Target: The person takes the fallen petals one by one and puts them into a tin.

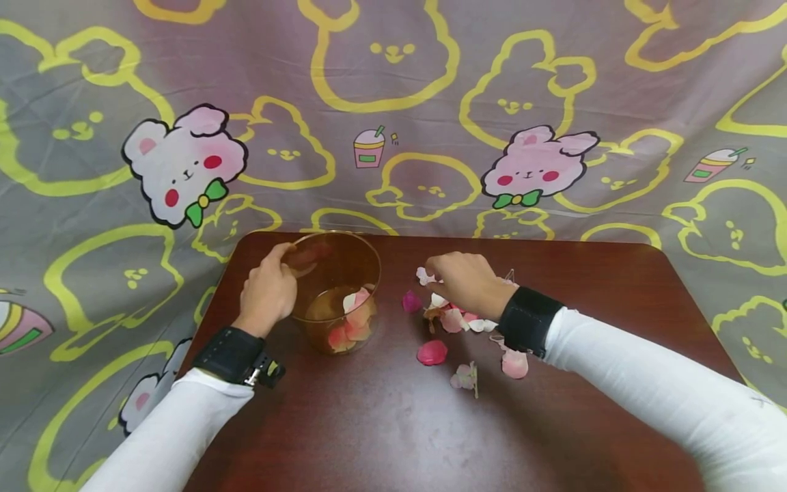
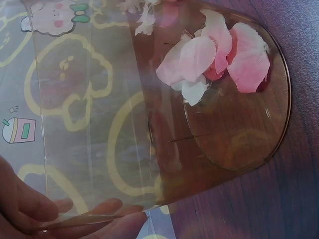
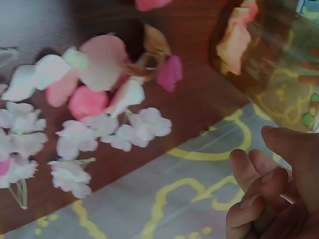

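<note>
On the dark wooden table (image 1: 381,424): one clear amber cup (image 1: 335,290), upright, petals inside, left hand (image 1: 267,290) gripping its rim. Just right of it, loose pink and white petals (image 1: 455,318) under the right hand (image 1: 467,280), fingers curled, hold unclear. Backdrop: cartoon rabbit cloth (image 1: 184,160); no legible writing.

A dark wooden table (image 1: 381,424) lies under both hands; beyond them hangs a grey bunny-print cloth (image 1: 393,123) with yellow outlines.
</note>
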`<move>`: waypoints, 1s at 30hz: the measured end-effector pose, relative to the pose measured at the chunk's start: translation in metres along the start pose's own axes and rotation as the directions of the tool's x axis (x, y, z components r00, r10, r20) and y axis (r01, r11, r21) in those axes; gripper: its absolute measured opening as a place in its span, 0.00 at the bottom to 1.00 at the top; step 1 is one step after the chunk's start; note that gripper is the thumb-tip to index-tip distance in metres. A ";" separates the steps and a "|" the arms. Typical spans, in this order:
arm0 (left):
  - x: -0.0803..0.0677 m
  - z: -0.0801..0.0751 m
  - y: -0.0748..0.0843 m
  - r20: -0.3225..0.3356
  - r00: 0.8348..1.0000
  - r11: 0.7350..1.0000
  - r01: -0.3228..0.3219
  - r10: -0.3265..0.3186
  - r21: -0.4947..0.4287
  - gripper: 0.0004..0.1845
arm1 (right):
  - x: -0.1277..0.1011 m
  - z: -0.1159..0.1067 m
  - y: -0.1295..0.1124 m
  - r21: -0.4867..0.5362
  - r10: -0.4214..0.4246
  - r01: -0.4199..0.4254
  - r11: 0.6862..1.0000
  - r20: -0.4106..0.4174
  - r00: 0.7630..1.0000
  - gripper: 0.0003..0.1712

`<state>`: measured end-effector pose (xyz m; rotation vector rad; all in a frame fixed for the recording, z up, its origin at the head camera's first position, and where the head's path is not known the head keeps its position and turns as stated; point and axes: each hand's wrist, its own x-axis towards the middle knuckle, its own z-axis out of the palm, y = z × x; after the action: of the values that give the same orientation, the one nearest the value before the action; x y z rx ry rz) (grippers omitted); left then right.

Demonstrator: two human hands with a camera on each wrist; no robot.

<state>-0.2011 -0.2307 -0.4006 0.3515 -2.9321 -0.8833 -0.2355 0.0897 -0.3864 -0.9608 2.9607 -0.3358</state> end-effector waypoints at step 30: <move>0.001 0.001 0.000 0.001 1.000 1.000 0.010 -0.010 -0.002 0.26 | -0.022 0.045 0.033 -0.119 0.051 -0.036 0.992 0.124 0.991 0.15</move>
<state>-0.2017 -0.2307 -0.4012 0.3656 -2.9329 -0.8875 -0.2333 0.1201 -0.4383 -0.8896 2.9068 -0.0976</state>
